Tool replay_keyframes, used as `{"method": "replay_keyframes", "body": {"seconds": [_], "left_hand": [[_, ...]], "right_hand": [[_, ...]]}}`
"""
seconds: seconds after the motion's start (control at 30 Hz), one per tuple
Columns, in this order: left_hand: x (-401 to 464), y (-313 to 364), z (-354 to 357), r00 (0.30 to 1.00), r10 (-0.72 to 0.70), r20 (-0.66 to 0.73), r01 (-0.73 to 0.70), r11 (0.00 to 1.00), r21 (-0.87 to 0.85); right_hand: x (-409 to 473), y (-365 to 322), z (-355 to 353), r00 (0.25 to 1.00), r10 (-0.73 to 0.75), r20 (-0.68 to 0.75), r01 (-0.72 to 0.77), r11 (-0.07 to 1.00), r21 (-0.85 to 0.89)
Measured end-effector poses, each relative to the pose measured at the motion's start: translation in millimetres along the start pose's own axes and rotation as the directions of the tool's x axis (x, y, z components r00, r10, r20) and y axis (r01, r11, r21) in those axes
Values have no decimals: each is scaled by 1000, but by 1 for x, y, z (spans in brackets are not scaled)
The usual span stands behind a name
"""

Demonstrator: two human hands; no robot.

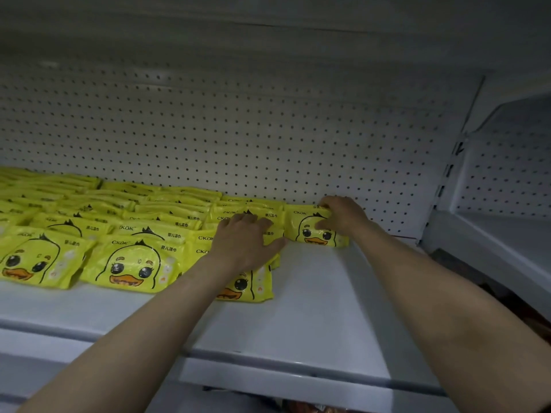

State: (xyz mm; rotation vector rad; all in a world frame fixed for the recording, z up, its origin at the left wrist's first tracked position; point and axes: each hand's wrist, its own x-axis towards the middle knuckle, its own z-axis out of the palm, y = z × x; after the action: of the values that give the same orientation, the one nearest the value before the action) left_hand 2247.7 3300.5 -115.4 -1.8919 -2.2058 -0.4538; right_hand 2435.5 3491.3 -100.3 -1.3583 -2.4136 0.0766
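A white shelf (316, 296) holds rows of yellow packs (134, 263), each printed with a cartoon duck face. The packs lean back one on another like shingles, and the rows run from the front of the shelf towards the pegboard (268, 129) behind. They fill the left and middle of the shelf, while the right part shows bare white metal. The right grip (343, 216) holds a single pack (310, 231) at the far back of the shelf. Its fingers curl over the pack's top edge and its thumb lies against the printed front. This pack stands on its lower edge with the duck face towards the camera, close in front of the pegboard and just beside the rightmost row. The left grip (244, 239) lies flat with its fingers straight and spread, holding nothing, and its palm presses down on the rightmost row (256, 286). The thumb points right towards the held pack, and the front pack of that row shows below the wrist. Both bare forearms reach in over the shelf's front rim. To the right, past an upright post, a neighbouring shelf (507, 234) has its own pegboard back. A dim strip below the front rim shows something reddish, too dark to tell what it is.
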Motion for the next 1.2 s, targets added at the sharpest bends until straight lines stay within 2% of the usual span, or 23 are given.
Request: {"method": "replay_keyframes", "body": {"seconds": [0.37,0.7,0.9,1.07,1.2], "left_hand": [[3,-4,5,1000,-1,-16,1,1000,-9],[5,-4,8,1000,0,-28,0,1000,6],[5,-3,5,1000,-4,-17,4,1000,-5],[3,-6,-4,1000,-15,19,16,999,-52],[-3,-25,-29,999,-41,0,40,981,-189]], "right_hand": [[5,-7,7,997,-36,-72,30,997,-73],[2,-9,9,996,-50,-75,43,995,-94],[-1,-13,10,991,-54,-123,32,985,-171],[-8,-28,5,986,-34,-161,-13,959,-284],[-16,-66,-15,994,-24,-108,-1,974,-226]]}}
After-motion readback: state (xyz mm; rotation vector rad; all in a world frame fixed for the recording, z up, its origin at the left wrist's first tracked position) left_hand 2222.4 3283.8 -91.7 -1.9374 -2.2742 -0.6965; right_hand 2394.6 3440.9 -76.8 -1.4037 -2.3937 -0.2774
